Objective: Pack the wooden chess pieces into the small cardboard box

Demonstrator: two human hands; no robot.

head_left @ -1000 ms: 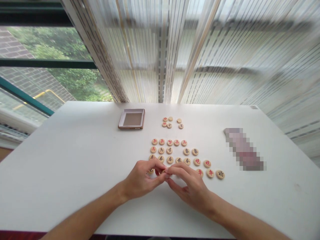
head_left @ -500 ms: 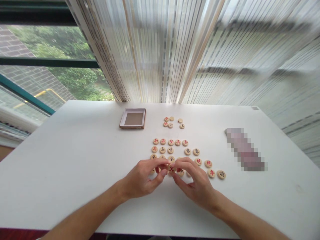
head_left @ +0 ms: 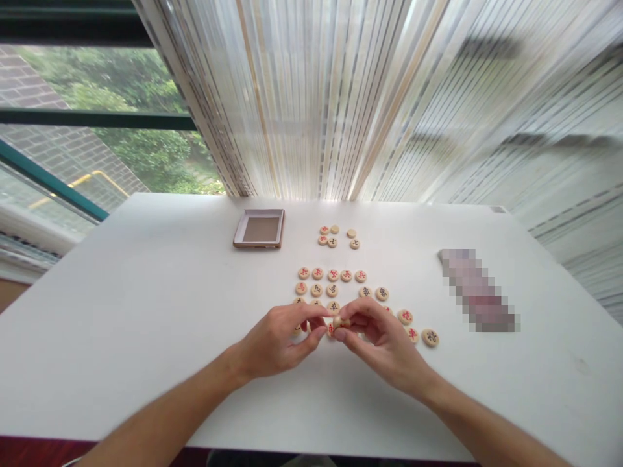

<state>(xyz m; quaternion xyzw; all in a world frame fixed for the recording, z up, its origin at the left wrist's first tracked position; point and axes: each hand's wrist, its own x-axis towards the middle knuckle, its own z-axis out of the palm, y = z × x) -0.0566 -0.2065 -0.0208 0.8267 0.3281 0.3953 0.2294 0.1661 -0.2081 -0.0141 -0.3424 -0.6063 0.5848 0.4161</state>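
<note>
Round wooden chess pieces point(head_left: 332, 283) with red and black characters lie in rows on the white table point(head_left: 146, 311). My right hand point(head_left: 382, 344) pinches one wooden piece point(head_left: 340, 322) between thumb and fingers, just above the nearest row. My left hand point(head_left: 280, 340) is curled beside it, thumb and forefinger close together at the row's left part; whether it holds a piece is hidden. The two hands almost touch.
A small open cardboard box point(head_left: 259, 229) sits at the back left of the pieces. A little group of several pieces point(head_left: 337, 237) lies behind the rows. A blurred flat object point(head_left: 479, 290) lies to the right. Striped curtains and a window stand behind the table.
Both hands have lifted slightly from the near row. My right hand now pinches one piece raised off the table; the view has tilted a little.
</note>
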